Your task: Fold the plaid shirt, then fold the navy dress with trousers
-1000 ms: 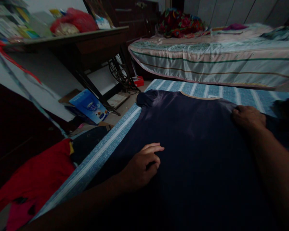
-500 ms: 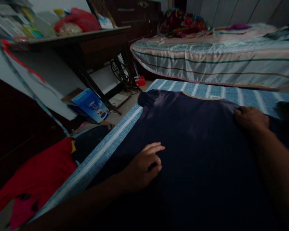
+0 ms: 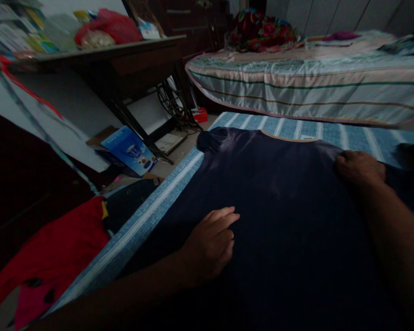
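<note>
A dark navy garment with a tan neck trim lies spread flat on a blue striped sheet. My left hand rests palm down on its lower left part, fingers loosely curled against the cloth with the index finger stretched forward. My right hand lies near the garment's right shoulder, fingers curled and pressed onto the fabric. Whether either hand pinches the cloth is hard to tell in the dim light.
A red cloth lies on the floor at the left. A blue box leans by a dark sewing-machine table piled with bags and papers. A bed with a striped cover and a colourful bundle stands behind.
My left hand has slid slightly right and down on the garment, its fingers closing together. My right hand has stayed at the shoulder.
</note>
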